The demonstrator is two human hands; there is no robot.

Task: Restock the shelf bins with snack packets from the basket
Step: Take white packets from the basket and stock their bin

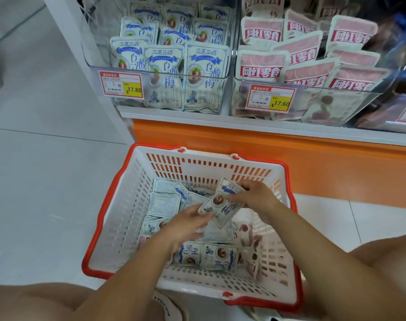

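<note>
Blue-and-white snack packet (220, 206) hangs over the middle of the basket (93, 251), face up, probably so its print can be matched to the shelf. The right hand (255, 198) has its grip closed round the upper end. The left hand (185, 225) pinches the lower corner, seemingly to steady it for the lift. More loose packets (220, 256) lie beneath. The matching bin (100, 61) stands at eleven o'clock, well apart; the pink-packet bin (317, 88) is at one o'clock, so sorting by print matters.
</note>
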